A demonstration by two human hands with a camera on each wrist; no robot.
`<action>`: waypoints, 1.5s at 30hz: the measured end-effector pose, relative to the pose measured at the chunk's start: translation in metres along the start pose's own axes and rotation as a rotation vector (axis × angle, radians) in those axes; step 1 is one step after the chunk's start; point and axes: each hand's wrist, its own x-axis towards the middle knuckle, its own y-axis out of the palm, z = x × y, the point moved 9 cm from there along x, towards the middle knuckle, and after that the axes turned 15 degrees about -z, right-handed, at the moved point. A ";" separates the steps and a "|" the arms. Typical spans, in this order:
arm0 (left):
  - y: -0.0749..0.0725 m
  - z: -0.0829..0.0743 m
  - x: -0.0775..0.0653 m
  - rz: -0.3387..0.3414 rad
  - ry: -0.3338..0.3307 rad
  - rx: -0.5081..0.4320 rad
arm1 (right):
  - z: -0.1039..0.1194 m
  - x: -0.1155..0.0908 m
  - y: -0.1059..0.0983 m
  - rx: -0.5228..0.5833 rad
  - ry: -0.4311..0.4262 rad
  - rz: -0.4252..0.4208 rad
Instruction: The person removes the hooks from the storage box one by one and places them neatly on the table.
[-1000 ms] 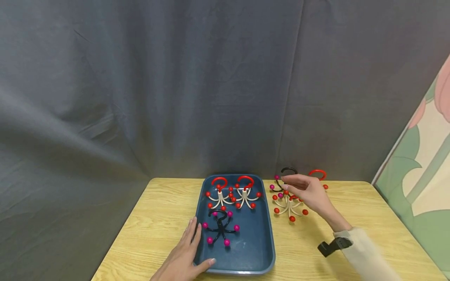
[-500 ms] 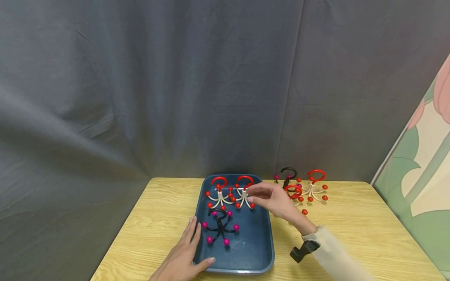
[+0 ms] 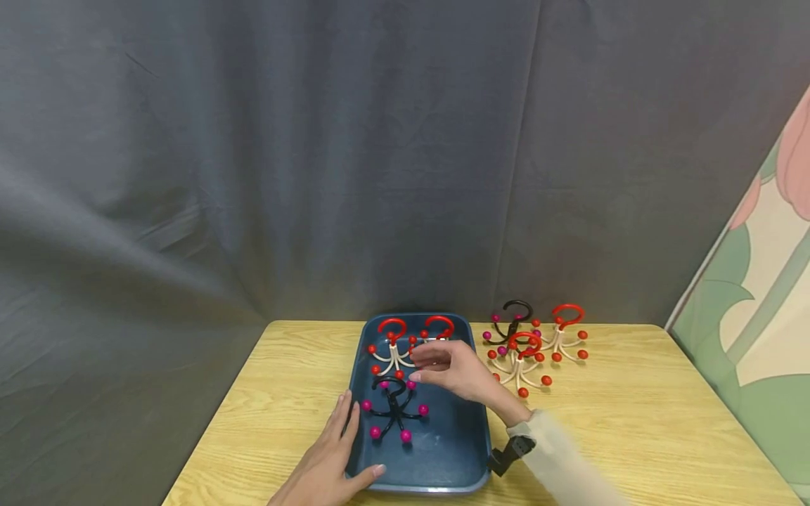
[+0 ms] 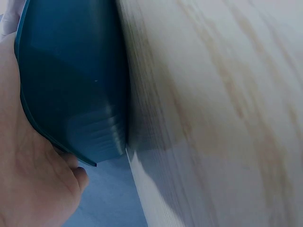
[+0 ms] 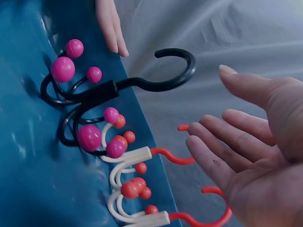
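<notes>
My right hand hovers over the blue tray, thumb and fingers apart, holding nothing. In the right wrist view its fingers lie close to the curved hook of a black multi-arm hanger with pink ball tips, which stands in the tray. Behind that hanger are two white ones with red hooks and red ball tips: a left one and a right one, partly hidden by my right hand. My left hand rests along the tray's left side, fingers straight at the rim and thumb over the front left corner.
Right of the tray on the wooden table stand three more hangers: a black one and two white ones, a nearer and a farther. A grey curtain hangs behind, and a flower-patterned panel is at right.
My right hand has moved left from above the hangers on the table to over the tray, near the black hanger. My left hand has stayed at the tray's side.
</notes>
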 end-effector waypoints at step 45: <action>-0.003 -0.003 -0.001 -0.032 0.041 -0.008 | -0.009 0.002 0.044 -0.028 -0.006 0.070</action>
